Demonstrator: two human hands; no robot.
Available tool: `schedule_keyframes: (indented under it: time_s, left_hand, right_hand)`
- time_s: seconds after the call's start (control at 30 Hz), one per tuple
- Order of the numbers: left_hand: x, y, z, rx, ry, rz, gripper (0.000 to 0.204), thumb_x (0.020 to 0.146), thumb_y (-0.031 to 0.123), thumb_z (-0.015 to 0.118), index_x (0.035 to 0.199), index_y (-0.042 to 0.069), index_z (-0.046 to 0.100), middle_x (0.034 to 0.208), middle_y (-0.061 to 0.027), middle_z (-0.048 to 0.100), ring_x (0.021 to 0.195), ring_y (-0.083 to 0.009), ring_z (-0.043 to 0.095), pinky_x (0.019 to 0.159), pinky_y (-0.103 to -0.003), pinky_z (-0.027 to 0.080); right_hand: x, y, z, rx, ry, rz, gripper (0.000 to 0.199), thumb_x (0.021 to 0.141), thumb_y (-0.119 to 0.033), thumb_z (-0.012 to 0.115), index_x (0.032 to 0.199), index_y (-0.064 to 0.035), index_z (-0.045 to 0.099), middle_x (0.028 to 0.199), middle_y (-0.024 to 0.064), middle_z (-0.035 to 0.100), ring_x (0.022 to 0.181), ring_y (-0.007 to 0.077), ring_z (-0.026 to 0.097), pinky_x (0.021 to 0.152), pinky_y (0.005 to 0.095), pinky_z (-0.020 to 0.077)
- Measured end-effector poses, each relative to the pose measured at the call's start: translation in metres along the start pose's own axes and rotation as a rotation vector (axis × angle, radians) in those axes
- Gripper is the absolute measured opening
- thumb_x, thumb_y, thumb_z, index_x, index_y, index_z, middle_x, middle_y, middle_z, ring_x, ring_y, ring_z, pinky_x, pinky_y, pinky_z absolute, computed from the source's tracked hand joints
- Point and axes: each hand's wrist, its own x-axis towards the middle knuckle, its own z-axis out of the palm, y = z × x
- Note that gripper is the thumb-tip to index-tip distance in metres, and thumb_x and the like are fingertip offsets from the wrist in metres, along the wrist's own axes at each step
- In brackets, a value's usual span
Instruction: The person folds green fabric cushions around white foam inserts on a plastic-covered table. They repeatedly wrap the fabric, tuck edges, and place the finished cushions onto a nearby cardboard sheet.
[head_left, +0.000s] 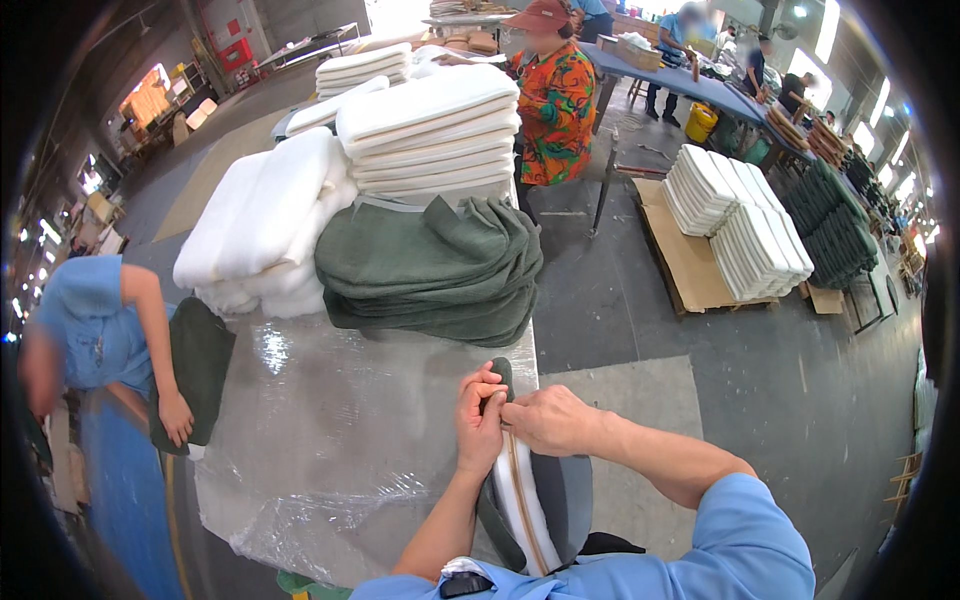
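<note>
Few such things show. The clear plastic wrapping film is stretched over the worktop just left of the left hand, crinkled into loose folds at its near edge, shiny and see-through over a grey surface. Far beyond both hands, at the upper left of the hall, a red rectangular wall panel hangs on the wall, too small to tell more. Far up and to the right of the right hand, an open brown cardboard box stands on a long blue-covered table. No screens are visible.
</note>
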Motion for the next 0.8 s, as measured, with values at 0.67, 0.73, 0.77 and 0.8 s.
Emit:
schedule_keyframes:
  time_s: [0.67, 0.73, 0.77, 0.8]
  left_hand:
    - [-0.040, 0.082, -0.054, 0.070, 0.187, 0.211, 0.003, 0.103, 0.003, 0.067, 0.103, 0.005, 0.067, 0.117, -0.0095, 0.064, 0.130, -0.0307, 0.062, 0.112, -0.043, 0.047]
    - [-0.037, 0.082, -0.049, 0.072, 0.171, 0.219, 0.004, 0.102, 0.001, 0.068, 0.104, 0.005, 0.067, 0.118, -0.0098, 0.064, 0.130, -0.0307, 0.062, 0.112, -0.044, 0.047]
    - [-0.036, 0.082, -0.047, 0.073, 0.162, 0.223, 0.005, 0.101, 0.001, 0.068, 0.104, 0.005, 0.067, 0.118, -0.0099, 0.063, 0.130, -0.0306, 0.062, 0.112, -0.044, 0.047]
    - [-0.035, 0.082, -0.049, 0.079, 0.164, 0.215, 0.005, 0.101, 0.000, 0.068, 0.104, 0.004, 0.066, 0.118, -0.0101, 0.063, 0.130, -0.0306, 0.062, 0.112, -0.044, 0.048]
  right_hand:
    - [0.098, -0.022, 0.118, 2.148, 0.114, 0.479, 0.077, 0.106, -0.074, 0.039, 0.111, -0.0027, 0.069, 0.104, 0.0108, 0.067, 0.093, 0.0198, 0.067, 0.088, 0.0367, 0.0557]
    - [0.111, -0.007, 0.105, 1.930, 0.215, 0.436, 0.079, 0.105, -0.075, 0.040, 0.109, -0.0026, 0.070, 0.102, 0.0112, 0.067, 0.094, 0.0201, 0.067, 0.088, 0.0365, 0.0553]
    - [0.115, 0.000, 0.100, 1.813, 0.264, 0.412, 0.079, 0.104, -0.076, 0.041, 0.108, -0.0024, 0.070, 0.100, 0.0112, 0.066, 0.094, 0.0202, 0.067, 0.088, 0.0361, 0.0549]
    - [0.122, -0.001, 0.096, 1.710, 0.294, 0.379, 0.079, 0.104, -0.076, 0.042, 0.107, -0.0022, 0.070, 0.099, 0.0113, 0.066, 0.094, 0.0202, 0.066, 0.087, 0.0356, 0.0546]
